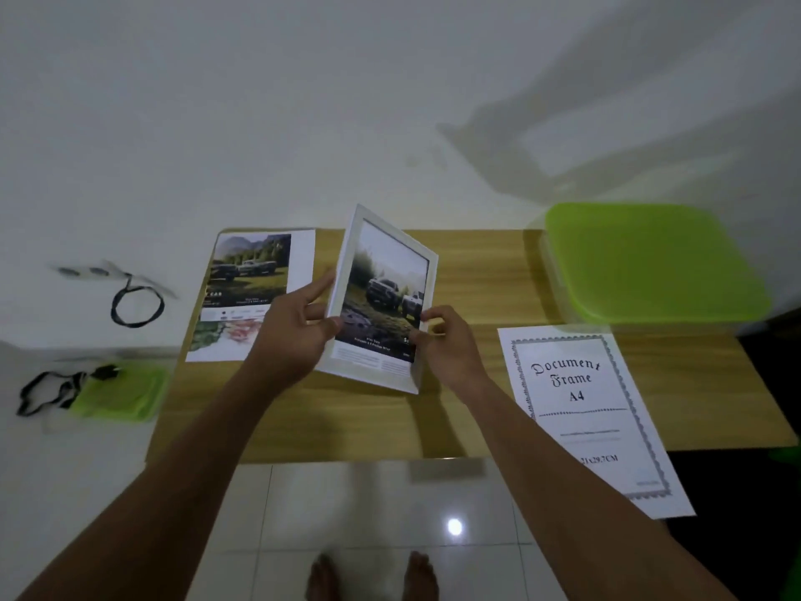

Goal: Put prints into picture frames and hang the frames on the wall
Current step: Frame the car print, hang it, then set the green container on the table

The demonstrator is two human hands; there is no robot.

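White rectangular picture frame: car print loaded; your left hand, right hand grip its sides.
Loose paper prints, left: unframed.
Hanging: pending.

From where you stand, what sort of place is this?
Probably a room in someone's home: bare feet on glossy white floor tiles, a wooden table against a plain white wall, and a green-lidded plastic storage box.

Counts:
- white frame: one.
- Loose prints, two: car print, lower print.
- "Document Frame A4" sheet: one.
- Green containers, two: large container, small container.
- Black cords, two: looped cord, tangled cord.
- desk: one.
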